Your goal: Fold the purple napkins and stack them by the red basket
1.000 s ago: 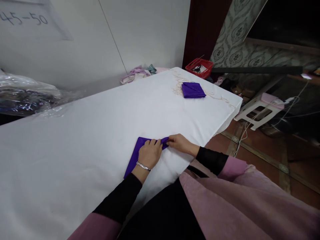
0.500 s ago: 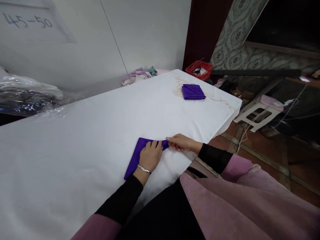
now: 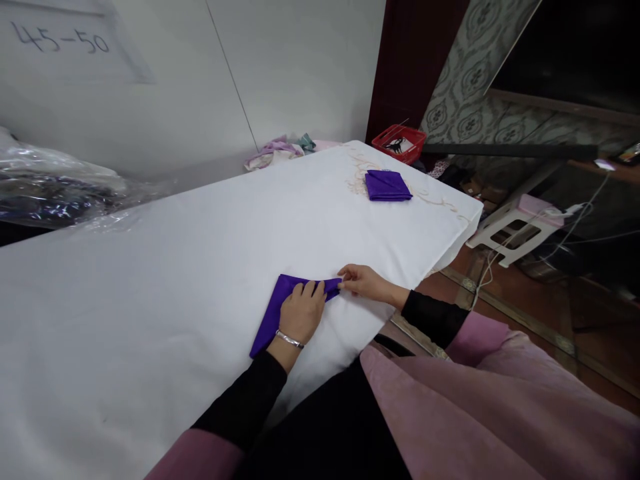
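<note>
A folded purple cloth (image 3: 269, 313) lies on the white-covered table in front of me, with a narrow end pointing right. My left hand (image 3: 301, 313), a silver bracelet at its wrist, rests palm down on this cloth and presses it to the table, fingers spread over its upper edge. At the narrow right end, my right hand (image 3: 366, 283) has the tip of the cloth between thumb and fingers. Part of the cloth is hidden under the left hand. Farther back on the table sits a second purple cloth (image 3: 387, 185), folded into a neat rectangle.
The white tablecloth (image 3: 175, 287) has a tan floral pattern at its far end. Behind it are a red basket (image 3: 399, 143) and some crumpled fabrics (image 3: 274, 153). Plastic-wrapped goods (image 3: 60, 183) lie at the left. A pink-topped stool (image 3: 520, 227) with cables stands on the right.
My right hand has shifted slightly to the right, and its forefinger has bent and lifted at the cloth's tip. The left hand has stayed in place on the cloth.
</note>
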A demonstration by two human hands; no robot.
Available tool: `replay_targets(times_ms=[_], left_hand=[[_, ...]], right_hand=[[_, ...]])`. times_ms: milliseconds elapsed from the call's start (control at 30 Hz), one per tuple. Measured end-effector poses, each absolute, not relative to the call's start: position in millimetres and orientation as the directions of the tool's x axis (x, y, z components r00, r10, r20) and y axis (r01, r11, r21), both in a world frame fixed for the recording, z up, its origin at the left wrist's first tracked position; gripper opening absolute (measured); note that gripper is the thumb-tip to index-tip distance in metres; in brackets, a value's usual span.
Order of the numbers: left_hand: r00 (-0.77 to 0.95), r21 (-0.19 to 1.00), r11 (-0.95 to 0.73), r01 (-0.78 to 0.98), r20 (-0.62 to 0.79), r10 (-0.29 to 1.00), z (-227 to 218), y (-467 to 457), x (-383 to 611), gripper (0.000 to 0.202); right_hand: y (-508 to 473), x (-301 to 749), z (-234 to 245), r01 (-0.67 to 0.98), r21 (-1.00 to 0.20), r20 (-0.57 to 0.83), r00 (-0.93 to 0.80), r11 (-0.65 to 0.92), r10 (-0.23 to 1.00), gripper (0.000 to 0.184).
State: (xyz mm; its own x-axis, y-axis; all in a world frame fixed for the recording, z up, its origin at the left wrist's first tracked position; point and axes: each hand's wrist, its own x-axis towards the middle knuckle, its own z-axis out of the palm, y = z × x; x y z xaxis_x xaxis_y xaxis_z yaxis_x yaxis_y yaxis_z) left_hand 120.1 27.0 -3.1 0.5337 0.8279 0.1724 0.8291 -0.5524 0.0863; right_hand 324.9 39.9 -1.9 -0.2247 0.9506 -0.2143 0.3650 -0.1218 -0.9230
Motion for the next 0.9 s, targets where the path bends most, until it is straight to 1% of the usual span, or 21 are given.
replay_targets(times_ms=[67,100,167,267,367,400,500,567,633,667,733,900], left_hand=[[0.53,0.087,-0.55,0.83,0.18,0.828,-3,27,120,0.037],[0.528,0.084,-0.549,0.832,0.182,0.829,-3,27,120,0.037],[0.526,0.071,-0.545,0.835,0.184,0.83,-3,27,120,0.037],[0.527,0.065,-0.545,0.836,0.185,0.83,-3,27,120,0.037],[0.525,0.077,-0.544,0.835,0.18,0.832,-3,27,120,0.037],[0.524,0.079,-0.543,0.836,0.177,0.833,-2,27,120,0.038],[0.515,0.083,-0.533,0.842,0.165,0.841,-2,27,121,0.041],[0.512,0.089,-0.529,0.844,0.161,0.844,-2,27,121,0.041],[0.513,0.097,-0.532,0.841,0.166,0.842,-2,27,121,0.04],[0.517,0.1,-0.536,0.838,0.169,0.839,-2,27,121,0.04],[0.531,0.093,-0.551,0.829,0.175,0.829,-3,26,120,0.039],[0.551,0.065,-0.569,0.82,0.185,0.814,-5,19,115,0.039]], right_hand=[[39,327,-1,0.419,-0.908,-0.121,-0.233,-0.012,0.965,0.033],[38,327,0,0.464,-0.885,-0.076,-0.246,0.048,0.966,0.033],[38,324,3,0.551,-0.82,-0.007,-0.279,0.154,0.96,0.029],[39,318,6,0.648,-0.714,0.048,-0.333,0.266,0.942,0.02],[41,315,8,0.739,-0.555,0.085,-0.405,0.381,0.91,0.012],[41,315,8,0.761,-0.491,0.092,-0.439,0.425,0.894,0.012],[41,317,8,0.78,-0.313,0.099,-0.541,0.542,0.835,0.022],[42,319,6,0.773,-0.224,0.114,-0.585,0.594,0.803,0.026],[43,322,4,0.761,-0.159,0.129,-0.615,0.628,0.778,0.029],[43,323,2,0.755,-0.143,0.132,-0.627,0.64,0.768,0.03],[43,325,-1,0.745,-0.145,0.127,-0.639,0.651,0.759,0.029],[38,326,8,0.748,-0.244,0.079,-0.619,0.617,0.782,0.022]])
